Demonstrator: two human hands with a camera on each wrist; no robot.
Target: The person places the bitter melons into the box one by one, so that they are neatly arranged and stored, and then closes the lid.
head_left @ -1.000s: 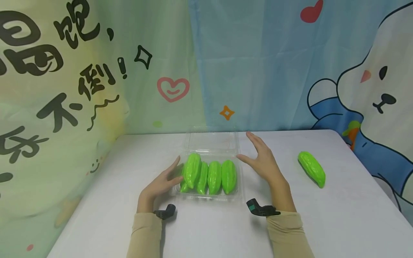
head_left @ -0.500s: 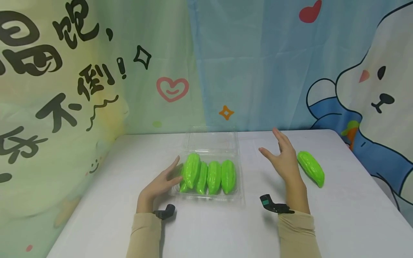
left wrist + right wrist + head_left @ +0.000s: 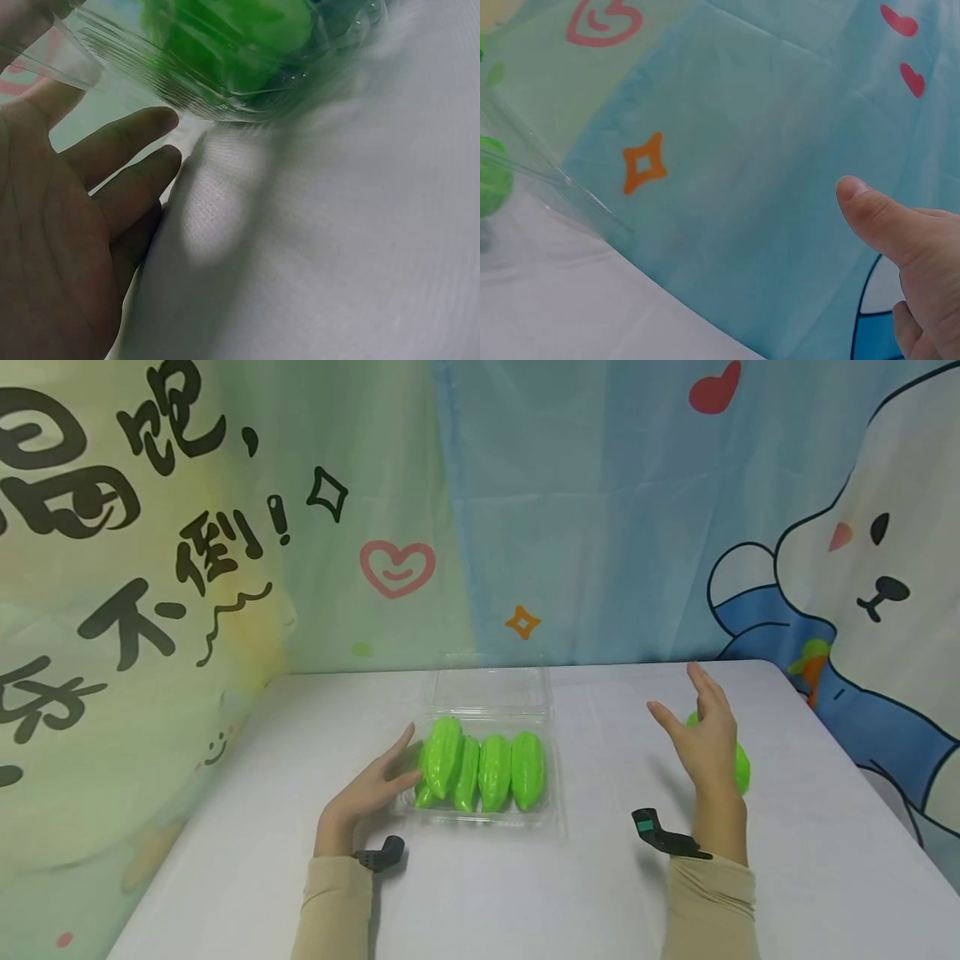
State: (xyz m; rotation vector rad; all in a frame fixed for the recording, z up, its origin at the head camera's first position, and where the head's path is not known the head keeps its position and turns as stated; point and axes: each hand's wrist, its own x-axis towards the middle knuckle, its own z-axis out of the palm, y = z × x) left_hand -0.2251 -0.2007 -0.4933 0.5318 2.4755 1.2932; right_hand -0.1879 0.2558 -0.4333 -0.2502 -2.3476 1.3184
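One loose gourd (image 3: pixel 741 766) lies alone on the counter (image 3: pixel 525 893), well apart from the tray (image 3: pixel 558 814) and out to the right. Right hand (image 3: pixel 708 739) hovers directly in front of it from the head view, fingers straight and spread, thumb out, holding nothing; whether the palm touches the gourd cannot be told. Gourd sits just beyond and slightly right of that hand, so the right hand is by far the nearer one. Only the gourd's lower end and a sliver by the fingers show, the rest is covered by the hand; from what shows, its long axis seems to run diagonally, far-left to near-right. Left hand (image 3: pixel 371 789) rests against the tray's left side, fingers (image 3: pixel 124 142) relaxed and fairly straight, touching the clear plastic wall, gripping nothing. Four gourds (image 3: pixel 480 768) lie side by side in the tray, long axes pointing away from the person, the leftmost riding a bit higher and tilted; a fifth green bit under it is hard to make out. Clear lid (image 3: pixel 491 685) stands open behind the tray. Right wrist view shows only the thumb (image 3: pixel 877 214) against the backdrop (image 3: pixel 742 150) plus a corner of the lid, no loose gourd. Left wrist view is blurred, green only seen through plastic.
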